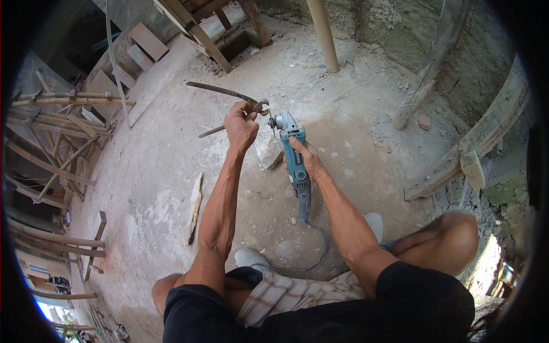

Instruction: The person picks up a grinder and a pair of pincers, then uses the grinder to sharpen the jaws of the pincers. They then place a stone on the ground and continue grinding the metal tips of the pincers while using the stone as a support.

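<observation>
My left hand [241, 127] is closed around a pair of pincers [218, 88]. Their two long dark handles spread out to the left, and the curved jaws point right, close to the cutting disc of the angle grinder [297, 167]. That teal and grey tool is gripped in my right hand [307, 155], thumb on top of its body and the other fingers mostly hidden underneath. Its silver head faces away from me, with the disc on the left side. Just below the head lies a pale stone block [269, 153] on the floor.
The grinder's cord [326, 240] loops over the dusty concrete floor [154, 211] near my feet. A split wood piece [195, 211] lies left of my left forearm. Wooden posts [324, 37] stand ahead, a heavy beam [474, 137] on the right, and bamboo poles [63, 103] at left.
</observation>
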